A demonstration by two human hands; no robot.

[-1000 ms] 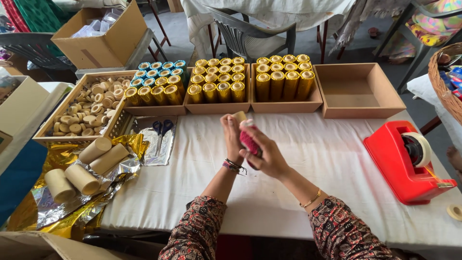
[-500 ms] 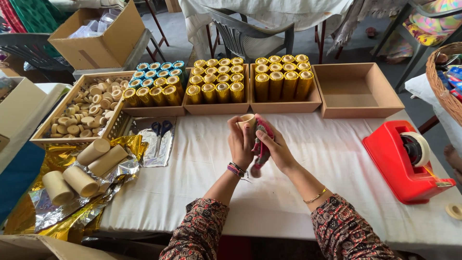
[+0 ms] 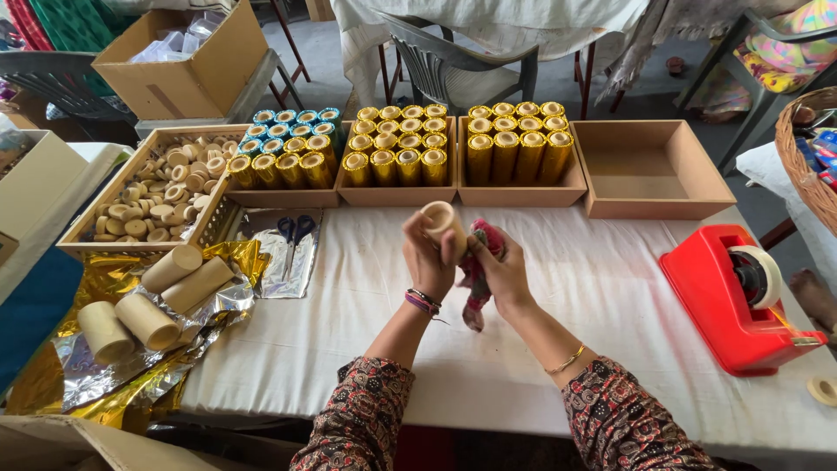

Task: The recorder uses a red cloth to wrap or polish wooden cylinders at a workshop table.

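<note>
Left hand (image 3: 427, 257) grips a cardboard tube (image 3: 443, 223); right hand (image 3: 501, 270), touching it, clutches a red cloth (image 3: 477, 275) above the tabletop (image 3: 558, 288).

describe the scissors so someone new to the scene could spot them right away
Start at the row of cardboard trays along the far edge of the white table. Just below the leftmost tray of foil-wrapped tubes lies a silver foil sheet; the scissors rest on it. They are the only blue-handled tool, closed, blades pointing toward the person.
</note>
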